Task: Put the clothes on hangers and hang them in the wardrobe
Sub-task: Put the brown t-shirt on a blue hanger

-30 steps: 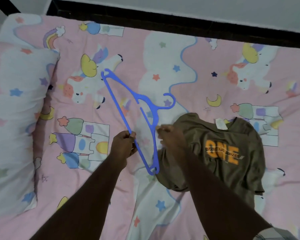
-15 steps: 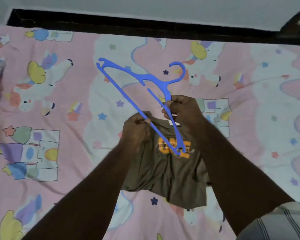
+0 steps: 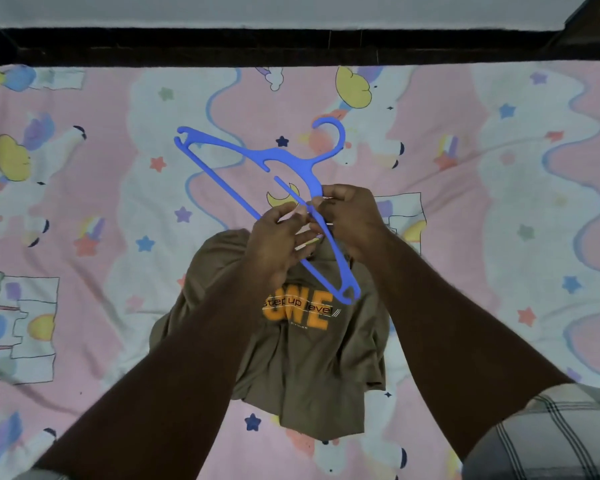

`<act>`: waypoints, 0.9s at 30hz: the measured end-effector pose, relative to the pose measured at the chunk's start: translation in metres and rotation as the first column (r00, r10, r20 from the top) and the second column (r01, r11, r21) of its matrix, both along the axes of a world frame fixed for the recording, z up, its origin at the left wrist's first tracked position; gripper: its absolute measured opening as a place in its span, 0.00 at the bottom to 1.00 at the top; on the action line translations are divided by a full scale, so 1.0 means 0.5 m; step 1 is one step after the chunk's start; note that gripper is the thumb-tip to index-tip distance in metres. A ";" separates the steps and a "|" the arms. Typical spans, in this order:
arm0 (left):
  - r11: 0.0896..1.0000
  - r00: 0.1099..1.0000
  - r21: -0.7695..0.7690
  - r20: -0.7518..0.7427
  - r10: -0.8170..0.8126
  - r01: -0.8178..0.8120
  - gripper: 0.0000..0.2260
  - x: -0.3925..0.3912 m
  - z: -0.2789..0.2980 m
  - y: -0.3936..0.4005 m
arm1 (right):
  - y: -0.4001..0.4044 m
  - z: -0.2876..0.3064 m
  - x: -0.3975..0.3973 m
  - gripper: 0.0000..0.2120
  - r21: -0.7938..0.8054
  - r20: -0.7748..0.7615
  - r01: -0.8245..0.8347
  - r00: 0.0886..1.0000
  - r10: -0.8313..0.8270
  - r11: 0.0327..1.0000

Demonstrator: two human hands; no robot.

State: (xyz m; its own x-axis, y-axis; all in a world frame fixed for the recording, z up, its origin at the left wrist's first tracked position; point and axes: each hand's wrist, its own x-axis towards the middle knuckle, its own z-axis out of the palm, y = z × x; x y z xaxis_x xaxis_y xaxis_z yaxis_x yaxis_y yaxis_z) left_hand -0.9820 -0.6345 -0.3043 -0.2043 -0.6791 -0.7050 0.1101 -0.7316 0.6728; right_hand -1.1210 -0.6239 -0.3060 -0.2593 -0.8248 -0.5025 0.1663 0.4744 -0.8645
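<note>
Olive T-shirt [image 3: 312,358] hangs limp and bunched over the middle of the bed [image 3: 101,209], its neck end gathered up at the hands; soft, light, probably prone to sliding off a smooth arm, so best taken at the collar or shoulder seams. Blue plastic hanger [image 3: 257,157] looks thin, stiff and light, tilted, lower tip lying across the shirt's orange print. Left hand [image 3: 278,244] pinches the hanger's bottom bar, and seems to hold shirt fabric too; right hand [image 3: 350,220] clamps the hanger's arm below the neck. Pink cartoon-print bedsheet [image 3: 499,237] is creased; dark bed frame [image 3: 257,46] runs along the far edge, pale wall [image 3: 291,8] behind; wardrobe not in view
</note>
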 end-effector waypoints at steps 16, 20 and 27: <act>0.935 0.937 -0.083 0.037 0.349 -0.345 0.07 0.047 -0.071 -0.130 | 0.111 -0.152 0.000 0.07 0.369 -0.600 -0.115 0.729 0.330 0.923; 0.911 0.911 -0.124 0.084 0.405 -0.393 0.08 0.054 -0.092 -0.136 | 0.102 -0.167 0.026 0.11 0.395 -0.649 -0.142 0.656 0.385 0.908; 0.889 0.884 -0.126 0.114 0.454 -0.440 0.07 0.046 -0.110 -0.138 | 0.105 -0.172 0.033 0.10 0.333 -0.696 -0.066 0.656 0.292 0.941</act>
State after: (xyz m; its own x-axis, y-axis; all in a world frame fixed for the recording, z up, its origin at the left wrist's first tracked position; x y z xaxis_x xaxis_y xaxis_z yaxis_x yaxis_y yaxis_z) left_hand -0.9588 -0.7036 -0.3592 0.2305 -0.7396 -0.6323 0.3124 -0.5592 0.7679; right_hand -1.1043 -0.5713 -0.3921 -0.4936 -0.7649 -0.4139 -0.5719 0.6440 -0.5081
